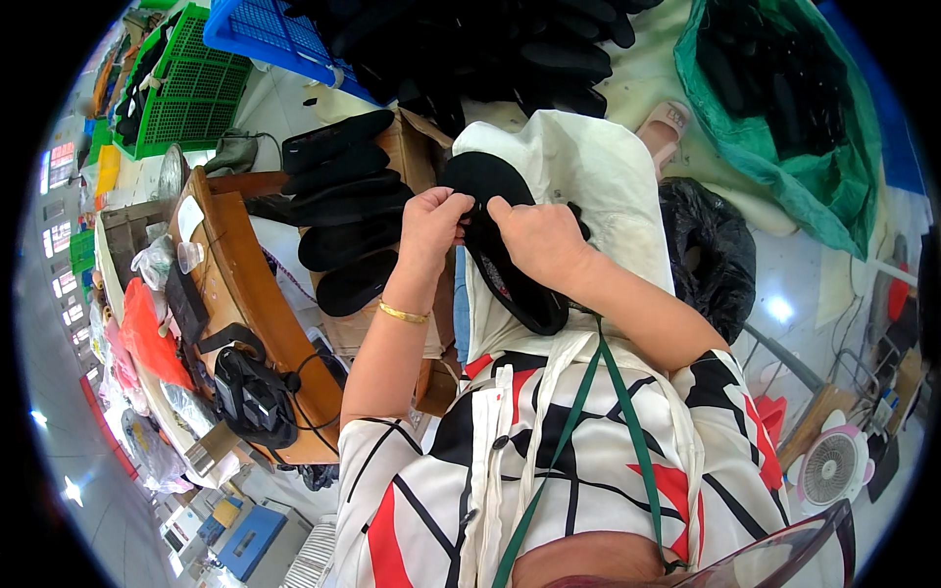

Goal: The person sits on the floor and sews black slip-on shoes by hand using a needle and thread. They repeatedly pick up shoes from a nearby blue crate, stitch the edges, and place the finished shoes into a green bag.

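Observation:
A black cloth shoe [487, 178] lies over my lap on a white apron [627, 196], toe pointing away from me and opening toward my body. My left hand [431, 230] pinches the left side of its upper at the opening's edge. Close beside it, my right hand [544, 240] is closed at the same edge, thumb and forefinger near the left fingertips. Something dark shows past the right hand's outer side; its kind is hidden. A green cord [578, 412] hangs from my neck toward the shoe's heel.
Several black shoes [338, 196] lie in a row on a cardboard box [412, 147] at left. Beyond are a black shoe pile [490, 49], blue crate [284, 44] and green sack [833, 186]. A wooden table [250, 304] stands left; a black plastic bag [711, 255] sits right.

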Demonstrator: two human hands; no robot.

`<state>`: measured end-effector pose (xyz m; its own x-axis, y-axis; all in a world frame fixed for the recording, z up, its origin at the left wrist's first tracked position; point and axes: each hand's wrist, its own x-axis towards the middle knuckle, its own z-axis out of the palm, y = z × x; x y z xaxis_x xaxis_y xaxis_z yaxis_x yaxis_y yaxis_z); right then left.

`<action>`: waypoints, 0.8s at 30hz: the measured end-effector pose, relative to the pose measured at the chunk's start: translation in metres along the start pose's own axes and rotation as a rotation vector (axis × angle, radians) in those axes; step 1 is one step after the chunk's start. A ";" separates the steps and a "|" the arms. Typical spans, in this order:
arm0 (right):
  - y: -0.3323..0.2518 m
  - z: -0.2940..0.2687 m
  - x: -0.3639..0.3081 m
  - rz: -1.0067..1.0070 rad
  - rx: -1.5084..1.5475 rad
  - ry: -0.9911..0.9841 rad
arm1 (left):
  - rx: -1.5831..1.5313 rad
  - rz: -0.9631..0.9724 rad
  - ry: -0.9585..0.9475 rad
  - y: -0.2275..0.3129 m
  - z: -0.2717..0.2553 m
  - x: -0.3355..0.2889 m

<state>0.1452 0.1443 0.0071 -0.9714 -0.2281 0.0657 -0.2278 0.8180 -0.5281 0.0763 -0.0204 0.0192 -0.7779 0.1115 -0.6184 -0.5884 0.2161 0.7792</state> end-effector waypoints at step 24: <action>-0.007 0.015 0.002 0.178 0.208 0.108 | -0.036 -0.074 -0.136 0.001 -0.005 0.007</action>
<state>0.1458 0.1308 -0.0017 -0.9989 -0.0245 0.0402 -0.0457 0.7116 -0.7011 0.0696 -0.0240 0.0158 -0.6968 0.2274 -0.6803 -0.6522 0.1939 0.7328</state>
